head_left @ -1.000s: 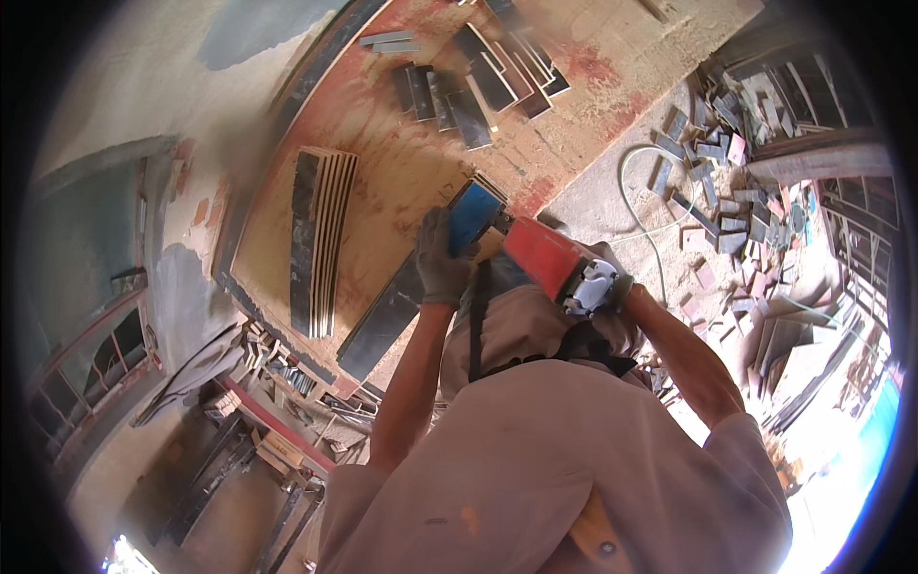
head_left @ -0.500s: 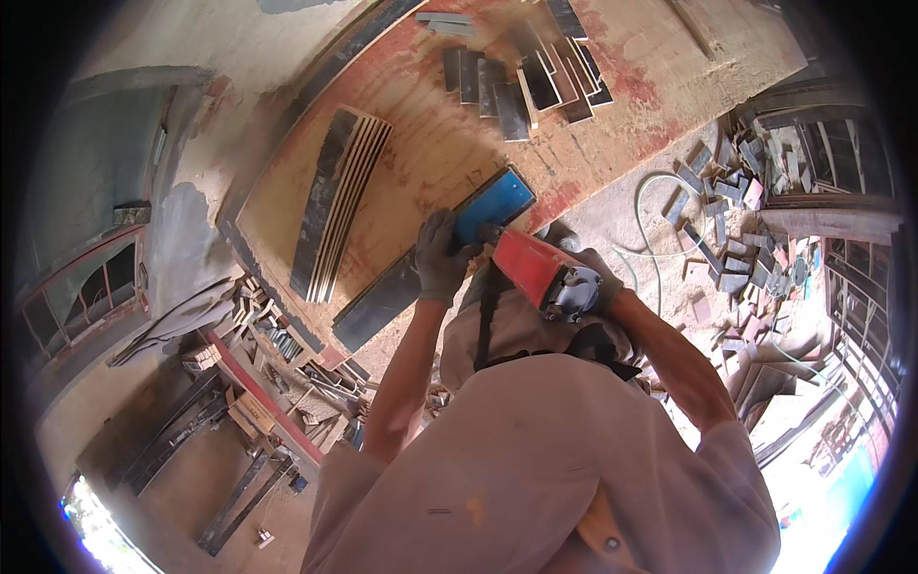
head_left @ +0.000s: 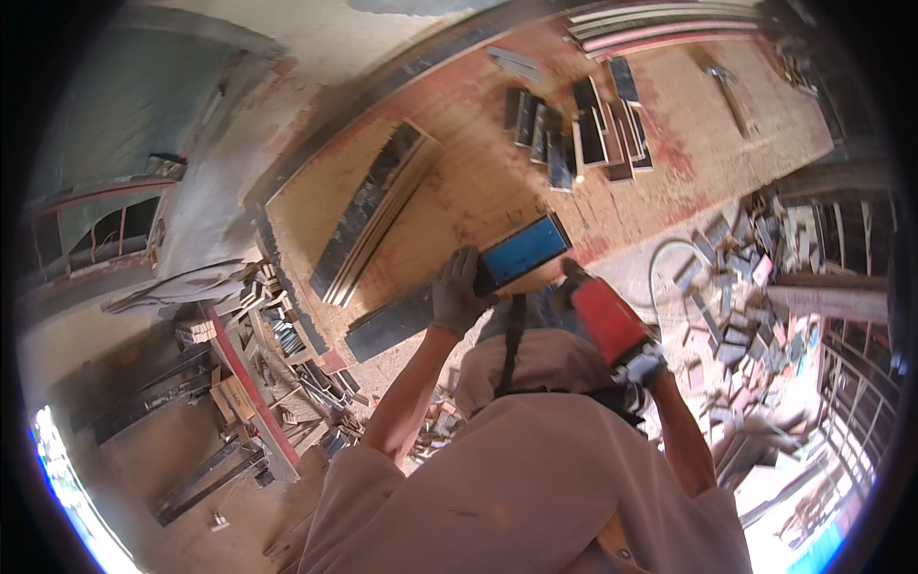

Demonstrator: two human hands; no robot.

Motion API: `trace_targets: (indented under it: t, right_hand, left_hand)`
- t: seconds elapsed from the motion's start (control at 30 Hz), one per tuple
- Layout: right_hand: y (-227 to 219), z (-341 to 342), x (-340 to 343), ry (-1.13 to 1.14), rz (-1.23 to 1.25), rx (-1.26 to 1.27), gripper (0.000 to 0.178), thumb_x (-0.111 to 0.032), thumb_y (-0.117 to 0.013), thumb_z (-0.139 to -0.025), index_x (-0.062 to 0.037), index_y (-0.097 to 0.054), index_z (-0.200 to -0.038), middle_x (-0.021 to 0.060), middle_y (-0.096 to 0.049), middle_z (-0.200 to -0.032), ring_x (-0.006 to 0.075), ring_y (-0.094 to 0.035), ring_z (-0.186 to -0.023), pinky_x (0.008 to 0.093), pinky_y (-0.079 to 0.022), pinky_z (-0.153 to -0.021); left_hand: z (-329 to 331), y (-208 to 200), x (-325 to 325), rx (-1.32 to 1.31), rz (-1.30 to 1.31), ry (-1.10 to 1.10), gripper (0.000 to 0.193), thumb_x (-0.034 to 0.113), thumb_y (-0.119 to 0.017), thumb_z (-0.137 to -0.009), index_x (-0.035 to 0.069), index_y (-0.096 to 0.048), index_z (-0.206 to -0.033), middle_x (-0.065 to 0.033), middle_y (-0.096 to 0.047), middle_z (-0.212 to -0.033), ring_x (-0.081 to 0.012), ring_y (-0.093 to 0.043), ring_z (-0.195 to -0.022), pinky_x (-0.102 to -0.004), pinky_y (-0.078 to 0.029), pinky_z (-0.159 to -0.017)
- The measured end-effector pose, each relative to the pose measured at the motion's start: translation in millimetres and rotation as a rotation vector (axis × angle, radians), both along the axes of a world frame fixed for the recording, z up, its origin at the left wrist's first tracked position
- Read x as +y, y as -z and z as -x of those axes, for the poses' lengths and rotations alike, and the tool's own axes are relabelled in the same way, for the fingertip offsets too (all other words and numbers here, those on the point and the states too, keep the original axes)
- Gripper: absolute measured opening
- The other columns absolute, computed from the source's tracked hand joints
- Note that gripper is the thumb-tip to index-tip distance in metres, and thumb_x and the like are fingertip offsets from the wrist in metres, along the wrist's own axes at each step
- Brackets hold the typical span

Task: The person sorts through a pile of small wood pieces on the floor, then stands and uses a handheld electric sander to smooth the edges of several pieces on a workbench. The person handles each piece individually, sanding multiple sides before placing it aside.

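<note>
Plywood-brown, red-stained tabletop, strewn with cut pieces. On its left part, lying aslant, a stack of long dark-faced boards. Along the near edge, a long black board. Farther back, a loose cluster of short dark strips. Next in size, a red power tool, nose near the right end of a blue panel; cannot tell any contact there. Panel lying flat by the near edge, just right of the left grip: gloved, fingers loosely extended over the black board, clasping nothing. Right grip closed about the tool's rear, fingers mostly hidden.
</note>
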State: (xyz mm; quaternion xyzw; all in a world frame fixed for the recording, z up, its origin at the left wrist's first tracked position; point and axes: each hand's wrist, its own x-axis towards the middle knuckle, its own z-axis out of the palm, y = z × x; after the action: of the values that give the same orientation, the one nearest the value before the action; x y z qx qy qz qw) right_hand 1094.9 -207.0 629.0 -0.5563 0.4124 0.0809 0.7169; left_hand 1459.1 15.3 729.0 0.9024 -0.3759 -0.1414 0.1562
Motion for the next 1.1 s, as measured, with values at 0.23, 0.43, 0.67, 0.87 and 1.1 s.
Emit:
trace_targets:
  t: [0.23,0.43,0.67,0.87,1.1]
  right_hand:
    - [-52.3,56.6,-39.1,-0.445,0.663,0.28,0.064,-0.054,-0.029,-0.104,-0.0061,-0.056,-0.136,0.0116,-0.069,-0.122,0.023,-0.068,-0.103,0.0368,-0.058,-0.085]
    - [-68.1,71.7,-23.1,-0.482,0.73,0.379,0.061,-0.053,-0.032,-0.103,-0.0068,-0.056,-0.135,0.0114,-0.069,-0.121,0.0238,-0.068,-0.104,0.0375,-0.057,-0.087]
    - [-79.7,77.5,17.7,-0.466,0.687,0.448,0.058,-0.051,-0.037,-0.101,-0.0077,-0.058,-0.133,0.0111,-0.069,-0.121,0.0247,-0.067,-0.105,0.0383,-0.055,-0.089]
    - [-84.6,75.2,42.7,-0.423,0.658,0.485,0.056,-0.05,-0.04,-0.1,-0.0084,-0.058,-0.132,0.0109,-0.068,-0.121,0.0255,-0.066,-0.106,0.039,-0.054,-0.09]
    - [-95.6,72.1,54.2,-0.415,0.655,0.498,0.053,-0.048,-0.044,-0.098,-0.0093,-0.06,-0.13,0.0107,-0.068,-0.12,0.0264,-0.065,-0.107,0.0398,-0.053,-0.092]
  left_hand:
    - [-152.5,-42.8,48.8,-0.158,0.079,-0.233,0.093,0.027,-0.085,-0.066,0.006,-0.046,-0.148,-0.0199,-0.052,-0.146,-0.0367,-0.052,-0.132,-0.0454,-0.044,-0.111]
    - [-264.9,0.9,45.0,-0.081,0.024,-0.255,0.099,0.028,-0.087,-0.062,0.005,-0.044,-0.148,-0.0201,-0.052,-0.145,-0.0384,-0.051,-0.133,-0.0461,-0.044,-0.111]
    - [-283.1,19.3,33.0,0.018,-0.151,-0.212,0.11,0.033,-0.09,-0.063,0.005,-0.034,-0.154,-0.0232,-0.049,-0.145,-0.0427,-0.049,-0.132,-0.0496,-0.044,-0.109]
    - [-224.0,14.7,-38.7,-0.48,0.184,0.027,0.093,0.047,-0.083,-0.076,0.001,-0.043,-0.145,-0.0284,-0.056,-0.137,-0.0442,-0.054,-0.127,-0.0581,-0.042,-0.107]
    - [-113.2,130.1,-221.1,0.215,-0.142,-0.212,0.063,0.053,-0.081,-0.076,0.005,-0.069,-0.114,-0.0171,-0.072,-0.114,-0.0329,-0.071,-0.102,-0.0433,-0.057,-0.083]
